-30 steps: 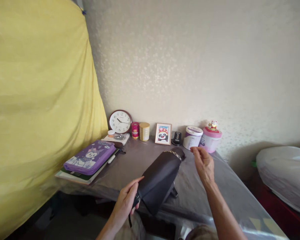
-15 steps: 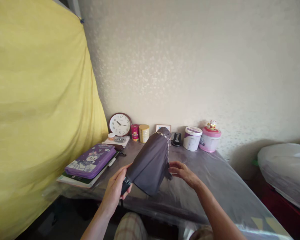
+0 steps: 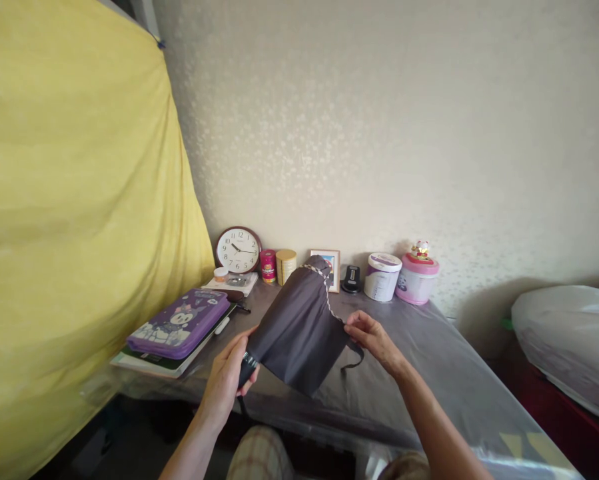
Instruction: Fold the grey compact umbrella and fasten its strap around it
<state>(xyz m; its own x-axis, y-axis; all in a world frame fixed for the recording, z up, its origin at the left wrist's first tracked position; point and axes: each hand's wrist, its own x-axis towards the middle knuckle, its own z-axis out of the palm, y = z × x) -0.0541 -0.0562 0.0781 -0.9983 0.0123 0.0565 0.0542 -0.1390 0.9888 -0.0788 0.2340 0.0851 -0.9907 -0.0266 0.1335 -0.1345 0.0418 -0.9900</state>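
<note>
Grey tabletop [image 3: 414, 400] below; L hand [image 3: 225, 375] clamped on umbrella handle [image 3: 246, 372], R hand [image 3: 372, 337] pinching canopy edge [image 3: 340, 329]

Umbrella [image 3: 296, 330]: coloured plain dark grey
Edging [image 3: 327, 293]: checked in pale and dark
Handle [image 3: 246, 374]: done in black
Surface [image 3: 424, 380]: covered in grey-brown
Curtain [image 3: 79, 233]: dyed yellow
Wall [image 3: 379, 133]: flecked with pale spots on beige-grey
Zip case [image 3: 182, 325]: printed with white and dark grey on purple
Clock [image 3: 238, 250]: faced in white, rimmed in dark brown, numbered in black
Trousers [image 3: 260, 455]: checked in beige and brown
</note>
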